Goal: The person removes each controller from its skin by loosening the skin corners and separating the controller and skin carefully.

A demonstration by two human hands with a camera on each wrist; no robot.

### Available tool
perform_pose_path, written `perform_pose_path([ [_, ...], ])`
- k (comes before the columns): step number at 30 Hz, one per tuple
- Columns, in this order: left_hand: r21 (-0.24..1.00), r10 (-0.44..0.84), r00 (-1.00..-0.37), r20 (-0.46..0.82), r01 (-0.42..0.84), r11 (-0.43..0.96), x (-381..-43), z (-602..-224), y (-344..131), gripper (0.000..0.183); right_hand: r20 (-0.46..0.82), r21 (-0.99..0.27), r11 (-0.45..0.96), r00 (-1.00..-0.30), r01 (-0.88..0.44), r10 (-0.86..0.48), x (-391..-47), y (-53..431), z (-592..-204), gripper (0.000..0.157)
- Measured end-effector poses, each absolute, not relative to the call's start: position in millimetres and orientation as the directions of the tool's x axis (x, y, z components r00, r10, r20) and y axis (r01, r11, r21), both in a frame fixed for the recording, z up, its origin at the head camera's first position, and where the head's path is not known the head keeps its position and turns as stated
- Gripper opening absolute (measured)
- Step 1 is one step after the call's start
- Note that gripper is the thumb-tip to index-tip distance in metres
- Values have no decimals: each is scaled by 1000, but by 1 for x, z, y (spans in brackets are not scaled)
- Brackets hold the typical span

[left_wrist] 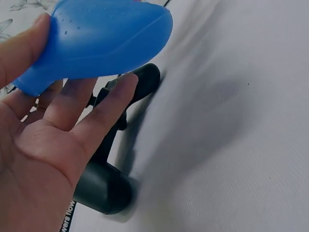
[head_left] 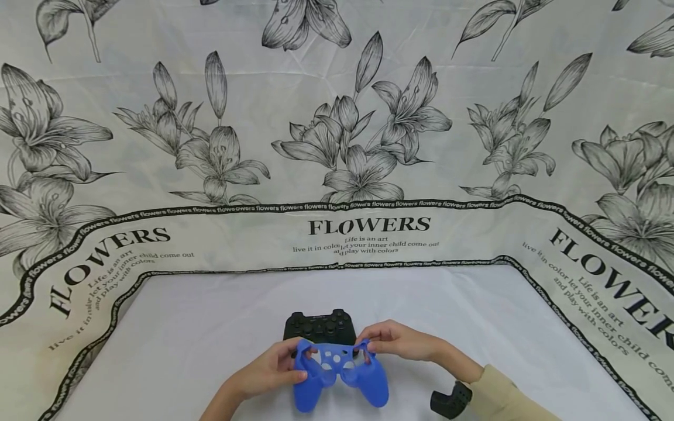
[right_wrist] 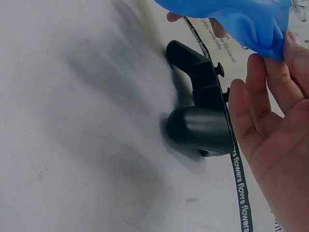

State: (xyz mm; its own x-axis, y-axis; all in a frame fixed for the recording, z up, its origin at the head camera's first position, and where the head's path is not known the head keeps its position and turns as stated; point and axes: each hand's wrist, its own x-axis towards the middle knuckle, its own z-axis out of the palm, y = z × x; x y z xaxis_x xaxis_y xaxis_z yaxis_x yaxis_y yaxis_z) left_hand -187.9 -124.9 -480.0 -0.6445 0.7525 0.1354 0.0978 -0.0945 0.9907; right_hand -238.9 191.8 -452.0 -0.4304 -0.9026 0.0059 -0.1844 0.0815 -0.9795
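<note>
Both hands hold up a blue silicone controller cover (head_left: pixel 372 384), shaped with two grips and cut-out holes. My left hand (head_left: pixel 267 369) pinches its left side between thumb and fingers. At the upper right corner, my right hand (head_left: pixel 398 340) pinches the cover's edge, and in the right wrist view the blue material (right_wrist: pixel 241 21) bunches there. Behind the cover a black game controller (head_left: pixel 319 327) lies on the white table, its lower part hidden in the head view. Both wrist views show the black controller (left_wrist: pixel 104 186) beneath the raised cover.
A white cloth covers the table (head_left: pixel 210 310). Curtain fabric (head_left: pixel 368 234) with printed flowers and lettering surrounds it at the back and sides. A black strapped device (head_left: pixel 451 400) sits at the right wrist, by the beige sleeve (head_left: pixel 505 397).
</note>
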Motion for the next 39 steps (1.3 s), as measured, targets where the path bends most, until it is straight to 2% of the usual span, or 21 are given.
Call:
perform_pose_path([
  [3, 994, 751, -652, 105, 70, -79, -187, -479, -125, 47, 13, -984, 63, -419, -166, -908, -238, 192, -453, 36],
  [6, 998, 738, -672, 59, 32, -51, -187, -479, -125, 49, 14, -991, 46, -438, -124, -899, -236, 190, -453, 37],
  [11, 1000, 675, -738, -6, -5, 3, -186, -478, -123, 52, -18, -997, 55, -542, -52, -840, -232, 184, -457, 33],
  [16, 997, 587, -809, -32, 15, 75, -184, -481, -119, 52, -72, -993, 113, -636, -24, -768, -230, 179, -461, 32],
  [23, 992, 524, -852, -12, 54, 111, -182, -481, -119, 50, -113, -993, 93, -715, 68, -690, -230, 185, -468, 53],
  [28, 988, 494, -869, -30, 49, 147, -183, -482, -120, 53, -180, -984, 114, -722, 140, -667, -229, 187, -472, 61],
  [33, 990, 427, -903, -53, 10, 142, -182, -487, -122, 59, -196, -980, 141, -710, 137, -676, -228, 189, -473, 63],
  [39, 986, 348, -936, -61, -1, 169, -181, -494, -124, 60, -224, -970, 222, -737, 103, -638, -225, 187, -475, 57],
])
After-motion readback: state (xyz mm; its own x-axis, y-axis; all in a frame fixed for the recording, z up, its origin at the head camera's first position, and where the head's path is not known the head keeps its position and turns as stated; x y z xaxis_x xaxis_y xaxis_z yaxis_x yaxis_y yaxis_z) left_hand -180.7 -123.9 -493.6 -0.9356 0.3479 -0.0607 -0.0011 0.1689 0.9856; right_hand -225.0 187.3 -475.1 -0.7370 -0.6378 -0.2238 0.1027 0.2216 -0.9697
